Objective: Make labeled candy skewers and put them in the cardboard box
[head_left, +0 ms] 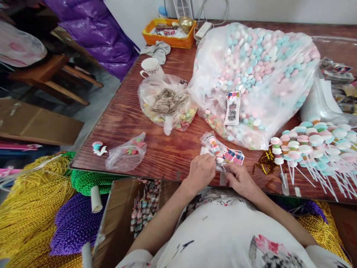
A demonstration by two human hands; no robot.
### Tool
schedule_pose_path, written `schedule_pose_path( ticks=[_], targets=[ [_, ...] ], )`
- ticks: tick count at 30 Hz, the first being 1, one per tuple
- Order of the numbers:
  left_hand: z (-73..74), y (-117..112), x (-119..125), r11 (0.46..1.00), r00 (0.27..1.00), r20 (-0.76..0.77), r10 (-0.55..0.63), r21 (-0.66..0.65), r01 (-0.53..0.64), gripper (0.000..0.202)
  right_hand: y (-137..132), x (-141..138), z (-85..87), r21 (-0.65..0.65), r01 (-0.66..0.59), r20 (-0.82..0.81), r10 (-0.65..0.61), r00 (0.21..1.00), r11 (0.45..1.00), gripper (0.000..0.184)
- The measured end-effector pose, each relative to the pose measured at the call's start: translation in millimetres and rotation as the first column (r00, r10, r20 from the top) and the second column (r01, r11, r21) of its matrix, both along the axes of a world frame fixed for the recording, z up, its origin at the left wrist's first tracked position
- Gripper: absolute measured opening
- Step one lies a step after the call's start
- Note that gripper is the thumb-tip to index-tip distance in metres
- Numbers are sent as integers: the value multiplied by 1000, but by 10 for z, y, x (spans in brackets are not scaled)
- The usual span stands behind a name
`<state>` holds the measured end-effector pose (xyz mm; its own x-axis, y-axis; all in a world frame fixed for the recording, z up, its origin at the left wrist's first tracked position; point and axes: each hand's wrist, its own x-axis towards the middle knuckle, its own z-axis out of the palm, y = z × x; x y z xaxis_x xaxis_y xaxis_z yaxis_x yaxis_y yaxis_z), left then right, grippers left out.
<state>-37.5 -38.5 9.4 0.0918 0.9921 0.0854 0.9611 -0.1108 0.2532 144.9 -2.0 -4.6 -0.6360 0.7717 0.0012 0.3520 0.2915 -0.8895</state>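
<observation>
Lower centre of frame: one candy stick (213,144), slanting up-left, beside a fan of printed cards (236,158). Two hands meet there. Left hand (203,169): knuckles up, fingers curled against the lowest pieces; grip hidden, cannot tell. Right hand (240,179): thumb and forefinger pinched on the white stick end. Upper centre-left: one mug (152,67), one orange tray (167,41).

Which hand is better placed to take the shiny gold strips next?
Probably the right hand: the strips lie beyond it, on its outer side. The left hand is farther away, at the stick of pastel round pieces in clear plastic.
</observation>
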Motion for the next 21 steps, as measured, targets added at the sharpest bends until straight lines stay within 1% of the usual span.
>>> schedule_pose_path(
  ticks=[3,6,11,14,17,19,21],
  targets=[
    [-6,11,18,999,999,6,51,12,-51,15,-3,-21,-4,14,14,13,-14,1000,1000,21],
    [0,10,11,997,998,8,63,33,-63,15,-10,-39,-8,48,35,39,-36,999,998,22],
    [63,-35,2,993,999,-36,33,113,-28,15,-38,-63,-82,172,80,81,-95,992,982,26],
    [109,-83,59,984,998,-66,10,181,2,16,-49,-90,-122,230,105,78,-126,989,967,28],
    [110,-133,163,969,995,-77,-55,237,72,15,-37,-132,-107,200,86,91,-106,990,976,23],
    [71,-163,226,958,991,-86,-103,259,122,14,-21,-158,-85,158,60,98,-76,992,986,19],
    [11,-190,258,955,989,-75,-128,259,143,14,-4,-172,-76,139,66,69,-76,995,988,18]
  ],
)
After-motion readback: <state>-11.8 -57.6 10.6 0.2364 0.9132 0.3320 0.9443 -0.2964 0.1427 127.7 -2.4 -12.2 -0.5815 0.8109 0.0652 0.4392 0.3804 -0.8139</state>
